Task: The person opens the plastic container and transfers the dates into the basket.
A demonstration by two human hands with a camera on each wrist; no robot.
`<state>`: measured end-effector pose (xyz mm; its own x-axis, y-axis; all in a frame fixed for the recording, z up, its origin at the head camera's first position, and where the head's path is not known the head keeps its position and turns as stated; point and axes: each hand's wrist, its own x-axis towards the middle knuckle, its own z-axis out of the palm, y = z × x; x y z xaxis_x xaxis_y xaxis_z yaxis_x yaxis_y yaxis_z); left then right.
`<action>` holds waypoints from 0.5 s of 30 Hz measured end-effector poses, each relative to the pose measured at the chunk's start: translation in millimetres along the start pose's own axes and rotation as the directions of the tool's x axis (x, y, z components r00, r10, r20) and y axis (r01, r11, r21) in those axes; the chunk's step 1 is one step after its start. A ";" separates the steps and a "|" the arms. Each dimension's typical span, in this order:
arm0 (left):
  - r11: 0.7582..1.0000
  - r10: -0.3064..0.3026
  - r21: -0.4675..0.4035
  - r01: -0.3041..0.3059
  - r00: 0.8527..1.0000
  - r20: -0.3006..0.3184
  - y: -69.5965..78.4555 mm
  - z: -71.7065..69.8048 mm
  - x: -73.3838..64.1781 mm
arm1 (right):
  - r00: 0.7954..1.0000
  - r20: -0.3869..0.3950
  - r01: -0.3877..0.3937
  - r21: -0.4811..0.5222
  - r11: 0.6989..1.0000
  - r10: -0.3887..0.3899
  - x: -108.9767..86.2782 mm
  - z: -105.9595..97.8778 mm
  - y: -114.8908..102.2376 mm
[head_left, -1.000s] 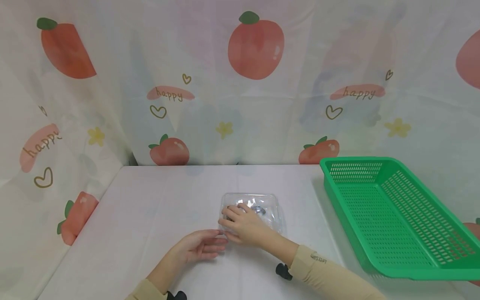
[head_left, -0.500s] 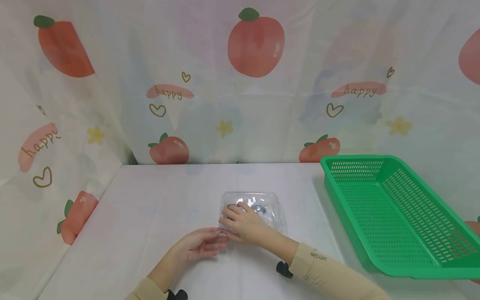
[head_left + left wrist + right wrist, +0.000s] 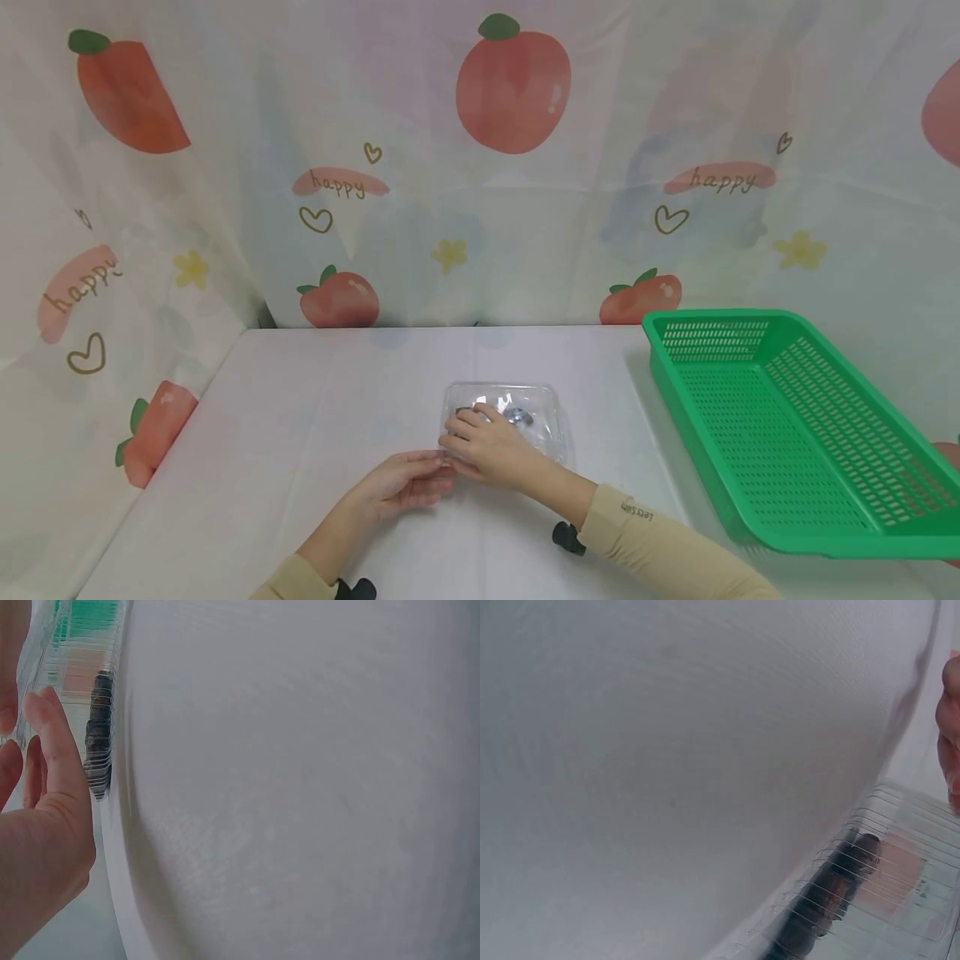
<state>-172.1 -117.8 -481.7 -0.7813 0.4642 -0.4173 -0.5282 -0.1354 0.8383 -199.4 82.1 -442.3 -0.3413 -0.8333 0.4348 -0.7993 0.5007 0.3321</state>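
Note:
A clear plastic clamshell box point(image 3: 553, 425) sits on the white table. Inside it lie several dark, shiny pieces point(image 3: 98, 742), lined up along the ribbed wall in both wrist views; their kind is unclear. My right hand point(image 3: 491, 450) rests on the left part of the lid, fingers spread over it and thumb toward the near left corner. Beside that same corner is my left hand point(image 3: 405, 483), palm turned inward, its fingers nearly straight and fingertips right at the edge of the box. The right hand covers much of the lid in the head view.
A large green plastic basket point(image 3: 697, 475) stands to the right, its long side angled toward me. Behind the table point(image 3: 337, 383) hangs a curtain point(image 3: 525, 242) printed with fruit and hearts, which continues down the left side.
My left fingers have lifted slightly toward the corner of the box. The right hand and the box have stayed nearly in place.

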 end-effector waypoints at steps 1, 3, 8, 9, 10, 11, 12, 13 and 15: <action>1.000 0.001 0.004 -0.001 1.000 -0.007 0.0 0.1 0.2 | 1.000 -0.001 0.000 0.001 1.000 0.000 0.2 -0.1 -0.1; 1.000 0.007 0.017 -0.007 1.000 -0.018 0.2 0.7 0.4 | 1.000 -0.008 0.001 0.005 1.000 0.000 0.5 0.1 -0.2; 0.998 0.019 0.053 -0.017 0.999 -0.036 -0.7 0.6 1.2 | 1.000 -0.017 0.008 0.008 1.000 -0.008 0.8 1.8 0.0; 0.998 0.020 0.061 -0.017 0.999 -0.038 -1.0 0.7 1.5 | 1.000 -0.018 0.010 0.006 1.000 -0.010 0.8 2.1 0.1; 0.998 0.022 0.068 -0.019 0.999 -0.042 -1.2 0.8 1.8 | 1.000 -0.020 0.010 0.006 1.000 -0.010 0.8 2.0 0.1; 0.997 0.026 0.076 -0.023 0.999 -0.043 -1.6 1.0 2.1 | 1.000 -0.022 0.011 0.004 1.000 -0.010 0.9 2.0 0.2; 0.996 0.029 0.083 -0.026 0.999 -0.045 -1.8 1.4 2.3 | 1.000 -0.026 0.011 0.004 1.000 -0.011 1.0 2.0 0.2; 0.996 0.034 0.090 -0.030 0.998 -0.045 -1.9 1.8 2.5 | 0.999 -0.029 0.012 0.004 1.000 -0.012 0.8 2.3 0.4; 0.994 0.044 0.100 -0.039 0.998 -0.049 -2.1 3.0 2.6 | 0.999 -0.038 0.014 0.005 1.000 -0.014 0.5 3.6 0.7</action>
<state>-172.0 -113.6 -483.4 -0.8193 0.4144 -0.3963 -0.4610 -0.0650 0.8850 -201.9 81.2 -444.8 -0.3110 -0.8308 0.4616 -0.8066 0.4876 0.3341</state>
